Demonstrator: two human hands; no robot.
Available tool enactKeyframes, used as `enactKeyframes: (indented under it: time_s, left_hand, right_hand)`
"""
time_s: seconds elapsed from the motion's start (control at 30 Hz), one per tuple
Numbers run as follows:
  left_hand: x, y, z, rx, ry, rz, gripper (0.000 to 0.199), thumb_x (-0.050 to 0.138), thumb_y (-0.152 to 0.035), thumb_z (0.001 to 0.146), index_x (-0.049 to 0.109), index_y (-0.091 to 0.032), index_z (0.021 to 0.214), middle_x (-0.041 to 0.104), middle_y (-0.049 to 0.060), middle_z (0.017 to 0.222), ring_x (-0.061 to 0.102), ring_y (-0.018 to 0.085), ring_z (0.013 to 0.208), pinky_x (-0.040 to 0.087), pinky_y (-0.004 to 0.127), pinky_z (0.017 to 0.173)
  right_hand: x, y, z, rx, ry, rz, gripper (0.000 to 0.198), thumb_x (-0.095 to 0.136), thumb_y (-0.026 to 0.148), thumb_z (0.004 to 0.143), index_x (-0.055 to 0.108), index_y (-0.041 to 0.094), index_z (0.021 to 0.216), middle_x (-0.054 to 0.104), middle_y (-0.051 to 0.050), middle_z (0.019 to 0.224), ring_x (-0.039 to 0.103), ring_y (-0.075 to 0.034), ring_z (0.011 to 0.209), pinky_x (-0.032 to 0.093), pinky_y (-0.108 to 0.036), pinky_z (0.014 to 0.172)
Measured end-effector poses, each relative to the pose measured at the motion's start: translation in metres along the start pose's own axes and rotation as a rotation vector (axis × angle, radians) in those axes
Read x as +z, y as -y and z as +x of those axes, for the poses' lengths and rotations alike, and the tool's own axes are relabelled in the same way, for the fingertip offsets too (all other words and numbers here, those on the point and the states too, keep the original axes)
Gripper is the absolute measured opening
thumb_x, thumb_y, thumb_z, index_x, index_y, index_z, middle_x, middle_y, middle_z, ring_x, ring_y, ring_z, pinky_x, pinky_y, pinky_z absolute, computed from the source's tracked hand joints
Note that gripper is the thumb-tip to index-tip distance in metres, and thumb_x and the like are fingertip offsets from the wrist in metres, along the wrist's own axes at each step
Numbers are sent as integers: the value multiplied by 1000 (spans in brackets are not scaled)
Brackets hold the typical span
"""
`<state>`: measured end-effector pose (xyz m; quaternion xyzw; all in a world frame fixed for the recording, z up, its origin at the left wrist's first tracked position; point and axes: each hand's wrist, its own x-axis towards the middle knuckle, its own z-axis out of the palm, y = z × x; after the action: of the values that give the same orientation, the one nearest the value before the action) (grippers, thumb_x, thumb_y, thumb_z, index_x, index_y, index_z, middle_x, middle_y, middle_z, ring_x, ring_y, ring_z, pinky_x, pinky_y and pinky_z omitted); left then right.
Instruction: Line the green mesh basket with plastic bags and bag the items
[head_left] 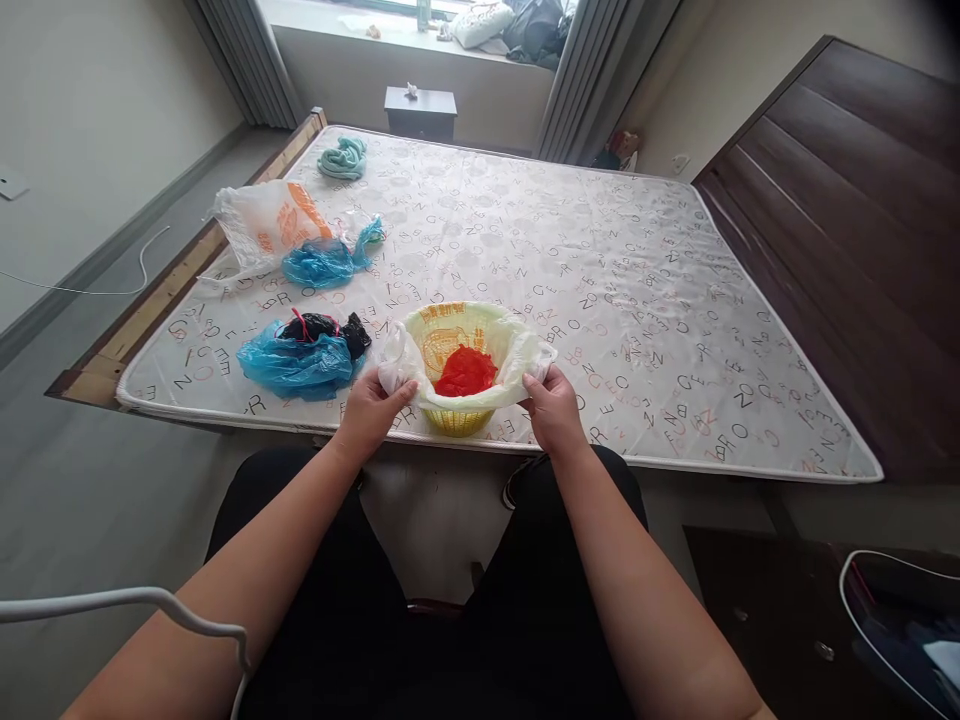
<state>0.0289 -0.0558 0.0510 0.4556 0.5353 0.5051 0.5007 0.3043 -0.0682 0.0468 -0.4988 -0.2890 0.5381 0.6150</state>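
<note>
A yellow basket (459, 421) stands near the front edge of the mattress, lined with a whitish plastic bag (517, 358) folded over its rim. Something bright red (466, 372), perhaps a bunched plastic bag, lies inside. At the basket's left side my left hand (372, 405) is closed on the gathered edge of the liner bag, thumb on top. My right hand (553, 405) pinches the same bag at the right side of the rim. Left of the basket rests a blue plastic bag (296, 368) with a black bag (322, 330) on it.
Farther back on the mattress (637, 290) are a white and orange plastic bag (274, 220), another blue bag (319, 263) and a teal cloth (343, 158). A dark headboard (840, 230) rises at right. A white cable (120, 602) crosses my left forearm.
</note>
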Motion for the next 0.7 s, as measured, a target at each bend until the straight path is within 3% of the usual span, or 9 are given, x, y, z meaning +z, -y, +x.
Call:
enactKeyframes:
  time_s: [0.1, 0.27, 0.37, 0.43, 0.53, 0.67, 0.7]
  left_hand:
    - [-2, -2, 0, -96, 64, -9, 50, 94, -46, 61, 74, -17, 96, 77, 6, 92, 72, 22, 85, 61, 34, 77]
    - [-20, -17, 2, -567, 572, -63, 37, 95, -33, 63, 78, -16, 91, 79, 14, 94, 77, 29, 87, 63, 35, 77]
    - [-38, -27, 5, -700, 707, -29, 30, 94, -29, 66, 78, -16, 89, 79, 18, 95, 78, 32, 92, 63, 34, 75]
    - [-48, -30, 11, -739, 676, -55, 32, 92, -36, 70, 78, -17, 92, 79, 20, 97, 78, 34, 94, 63, 34, 73]
    - [-54, -27, 26, -765, 507, -163, 40, 82, -54, 78, 74, -17, 93, 79, 20, 95, 78, 34, 90, 63, 38, 70]
    - [-43, -11, 41, -674, 100, -218, 41, 74, -56, 84, 66, -17, 88, 72, 7, 70, 71, 21, 58, 60, 31, 55]
    - [-38, -6, 43, -617, 27, -215, 38, 76, -52, 83, 65, -16, 87, 67, 3, 64, 66, 17, 51, 56, 27, 50]
  right_hand:
    - [-2, -4, 4, 70, -95, 28, 26, 83, 25, 72, 68, 20, 92, 75, -1, 89, 70, -16, 80, 61, -28, 71]
    - [-10, -2, 12, 291, -251, 180, 22, 76, 17, 73, 66, 20, 92, 75, -2, 87, 70, -17, 75, 60, -28, 61]
    - [-16, 3, 20, 291, -208, 283, 20, 70, 15, 74, 65, 22, 91, 76, -1, 87, 72, -19, 78, 62, -30, 64]
    - [-18, 7, 25, 219, -238, 301, 22, 69, 11, 71, 64, 22, 89, 76, 1, 86, 72, -18, 80, 62, -29, 69]
    - [-19, 14, 25, 124, -300, 258, 25, 69, 8, 69, 65, 22, 89, 74, 3, 83, 70, -14, 77, 60, -26, 72]
    - [-14, 19, 16, 175, -95, 226, 6, 66, 27, 80, 66, 23, 85, 70, -1, 74, 71, -21, 81, 61, -32, 73]
    - [-13, 19, 15, 207, -50, 221, 13, 64, 35, 84, 67, 23, 87, 70, -3, 73, 71, -24, 84, 61, -35, 73]
